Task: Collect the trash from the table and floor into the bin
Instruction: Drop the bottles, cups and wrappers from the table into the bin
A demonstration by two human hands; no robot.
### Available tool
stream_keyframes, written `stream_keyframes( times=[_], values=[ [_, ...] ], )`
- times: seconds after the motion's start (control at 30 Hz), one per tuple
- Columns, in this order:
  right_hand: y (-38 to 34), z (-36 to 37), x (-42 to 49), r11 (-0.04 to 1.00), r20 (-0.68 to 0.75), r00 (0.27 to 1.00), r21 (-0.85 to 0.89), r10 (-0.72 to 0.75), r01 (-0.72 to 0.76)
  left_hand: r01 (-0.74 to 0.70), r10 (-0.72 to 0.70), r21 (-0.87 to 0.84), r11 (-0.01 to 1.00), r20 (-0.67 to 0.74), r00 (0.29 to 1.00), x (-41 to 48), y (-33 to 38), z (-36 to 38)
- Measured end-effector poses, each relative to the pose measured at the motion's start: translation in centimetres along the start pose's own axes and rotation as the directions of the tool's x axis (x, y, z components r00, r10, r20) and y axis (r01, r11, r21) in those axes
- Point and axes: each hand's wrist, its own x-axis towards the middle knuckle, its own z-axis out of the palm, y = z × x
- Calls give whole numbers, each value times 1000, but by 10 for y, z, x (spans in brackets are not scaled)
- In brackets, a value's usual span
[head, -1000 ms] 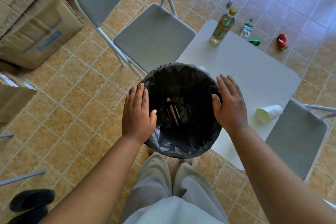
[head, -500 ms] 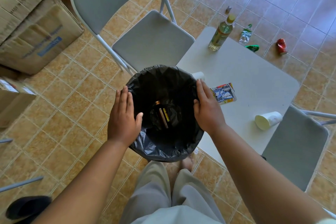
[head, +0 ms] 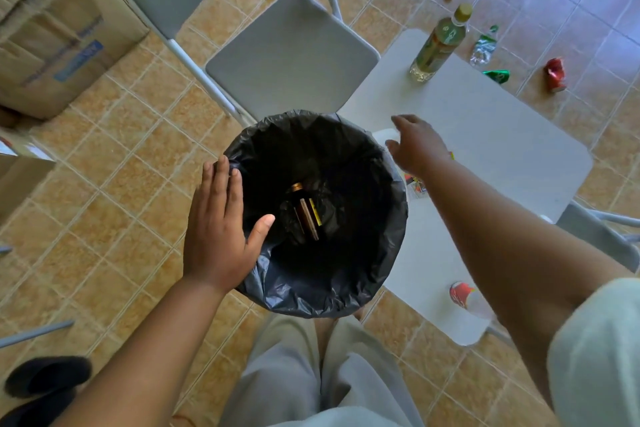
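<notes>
1. The right hand (head: 417, 146) has come off the rim of the bin (head: 311, 298), where it lay half a second ago. It now reaches out over the surface (head: 502, 149). Placing the bin looks finished and picking up is starting.
2. The left hand (head: 218, 229) stays flat against the bin's liner, fingers straight and thumb over the rim. The right hand is released, fingers loosely spread and holding nothing.
3. A white cup (head: 387, 136) sits just by the right fingertips, touching the bin. It is mostly hidden, so I cannot tell its axis.
4. Well beyond the right hand, a bottle (head: 438, 43) stands upright, cap up.
5. Beside the right forearm, a red-and-white cup (head: 465, 295) lies on its side, red end toward the bin.
6. Between the hands, a brown bottle (head: 304, 211) lies in the bin, cap pointing away from the person.
</notes>
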Motion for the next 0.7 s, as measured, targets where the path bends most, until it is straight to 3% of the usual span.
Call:
stream_keyframes(
  times=[0.13,0.27,0.47,0.7],
  values=[
    [4,25,29,950,172,977,-261,-127,169,-15,15,-14,1000,-31,999,-1,-1,2],
    [3,47,53,898,240,964,-389,-117,206,-11,10,-13,1000,-52,999,-3,-2,4],
    [10,62,59,886,123,986,-435,-117,159,-23,20,-35,999,-87,996,-2,-4,7],
    [4,16,19,977,-112,989,-201,-97,73,-28,26,-36,999,-64,998,0,-3,5]
  ],
)
